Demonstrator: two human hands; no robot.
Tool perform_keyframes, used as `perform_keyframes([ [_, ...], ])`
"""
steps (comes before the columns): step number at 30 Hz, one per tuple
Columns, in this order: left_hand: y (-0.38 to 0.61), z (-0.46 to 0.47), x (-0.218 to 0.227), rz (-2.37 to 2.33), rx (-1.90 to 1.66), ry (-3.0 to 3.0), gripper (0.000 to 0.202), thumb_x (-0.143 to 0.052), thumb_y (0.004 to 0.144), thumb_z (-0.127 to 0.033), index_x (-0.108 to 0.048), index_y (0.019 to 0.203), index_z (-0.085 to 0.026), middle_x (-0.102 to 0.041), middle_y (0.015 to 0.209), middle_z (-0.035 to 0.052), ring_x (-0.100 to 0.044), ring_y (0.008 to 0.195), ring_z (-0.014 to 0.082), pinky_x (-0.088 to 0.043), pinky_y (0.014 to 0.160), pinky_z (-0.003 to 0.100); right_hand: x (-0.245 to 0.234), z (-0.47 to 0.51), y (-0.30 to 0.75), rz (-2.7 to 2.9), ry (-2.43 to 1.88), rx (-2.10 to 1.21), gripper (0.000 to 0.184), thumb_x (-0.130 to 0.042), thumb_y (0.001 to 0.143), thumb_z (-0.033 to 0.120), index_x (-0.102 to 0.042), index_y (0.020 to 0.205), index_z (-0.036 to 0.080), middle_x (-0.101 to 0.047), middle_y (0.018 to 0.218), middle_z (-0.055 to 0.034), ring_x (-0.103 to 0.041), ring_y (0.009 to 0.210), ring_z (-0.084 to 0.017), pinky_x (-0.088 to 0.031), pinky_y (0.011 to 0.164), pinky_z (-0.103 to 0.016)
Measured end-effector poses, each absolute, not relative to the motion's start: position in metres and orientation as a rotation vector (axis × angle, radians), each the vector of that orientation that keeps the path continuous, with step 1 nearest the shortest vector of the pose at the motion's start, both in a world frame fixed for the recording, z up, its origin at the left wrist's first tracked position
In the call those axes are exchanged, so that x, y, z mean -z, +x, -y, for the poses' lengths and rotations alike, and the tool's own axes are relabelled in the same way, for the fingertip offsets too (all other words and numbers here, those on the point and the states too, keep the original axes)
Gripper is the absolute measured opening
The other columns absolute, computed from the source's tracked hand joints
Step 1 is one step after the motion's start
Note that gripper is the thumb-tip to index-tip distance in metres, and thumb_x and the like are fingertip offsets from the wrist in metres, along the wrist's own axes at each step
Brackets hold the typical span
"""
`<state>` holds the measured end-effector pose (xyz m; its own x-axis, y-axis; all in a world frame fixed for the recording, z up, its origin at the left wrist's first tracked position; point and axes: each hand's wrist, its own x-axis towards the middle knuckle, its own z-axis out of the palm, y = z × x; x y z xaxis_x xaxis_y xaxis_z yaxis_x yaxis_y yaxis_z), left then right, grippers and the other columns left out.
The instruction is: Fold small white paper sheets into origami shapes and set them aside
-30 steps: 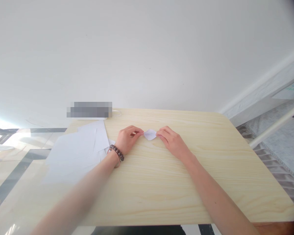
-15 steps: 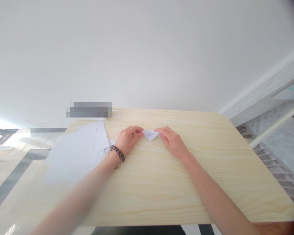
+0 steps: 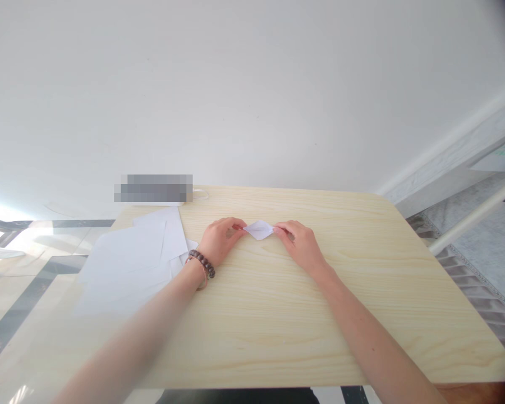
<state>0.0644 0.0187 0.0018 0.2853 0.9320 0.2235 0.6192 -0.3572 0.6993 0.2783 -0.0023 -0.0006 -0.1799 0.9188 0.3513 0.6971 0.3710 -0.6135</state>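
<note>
Hands (image 3: 219,242) pinch paper (image 3: 259,230) between, 1 end each.

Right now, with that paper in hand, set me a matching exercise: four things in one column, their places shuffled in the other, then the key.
Things
1. Small white paper
2. Dark bead bracelet
3. Larger white sheets
4. White cord

Places
A. Around the left wrist
B. At the far edge of the table
C. Overlapping at the table's left side
D. Between the fingers of the left hand and the right hand

Pairs
1-D, 2-A, 3-C, 4-B
</note>
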Motion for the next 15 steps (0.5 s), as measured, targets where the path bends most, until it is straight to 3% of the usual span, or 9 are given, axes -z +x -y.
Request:
perform_keyframes([
  [10, 0.065, -0.018, -0.004, -1.390, -0.828, 2.084, 0.021, -0.049, 0.078, -0.039, -0.061, 0.083, -0.022, -0.066, 0.080, -0.0003, -0.058, 0.074, 0.0154, -0.044, 0.070, 0.028, 0.000, 0.006, 0.267, 1.985, -1.371, -0.325, 0.021, -0.044, 0.084, 0.031, -0.062, 0.079, 0.020, -0.062, 0.072, -0.0035, -0.054, 0.071, -0.016, -0.042, 0.067, -0.028],
  [15, 0.065, -0.018, -0.003, -1.398, -0.829, 2.078, 0.020, -0.050, 0.078, -0.038, -0.061, 0.083, -0.022, -0.066, 0.080, -0.0005, -0.058, 0.073, 0.0151, -0.044, 0.070, 0.028, 0.003, 0.005, 0.268, 1.822, -1.402, -0.433, 0.021, -0.048, 0.082, 0.034, -0.064, 0.082, 0.021, -0.065, 0.077, -0.0030, -0.056, 0.068, -0.015, -0.044, 0.063, -0.027],
])
